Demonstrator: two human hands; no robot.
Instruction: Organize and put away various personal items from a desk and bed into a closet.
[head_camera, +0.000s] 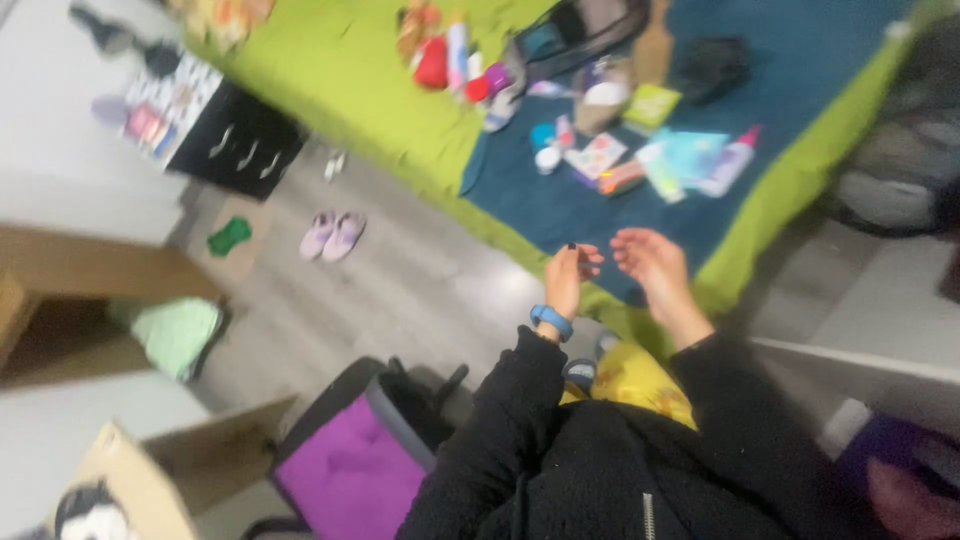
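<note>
Both hands' fingers (590, 262) loosely curled, seemingly holding nothing; bed (360, 80) beyond.

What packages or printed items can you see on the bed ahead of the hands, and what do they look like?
Green packet: square, far on the blue blanket.
Printed card: pale, multicoloured, mid-blanket.
Turquoise packets: flat, right of the card.
White tube: pink cap, beside them.
All blurred; both hands are empty.

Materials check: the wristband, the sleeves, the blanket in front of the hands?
Wristband on the left wrist: looks like smooth blue silicone or rubber, even matte colour; blur leaves it open. Sleeves: black, nubby and fuzzy, likely fleece or a pile knit. Blanket: dark teal fabric, soft and slightly creased, over a lime green bedcover. Left hand and right hand hold nothing.
</note>
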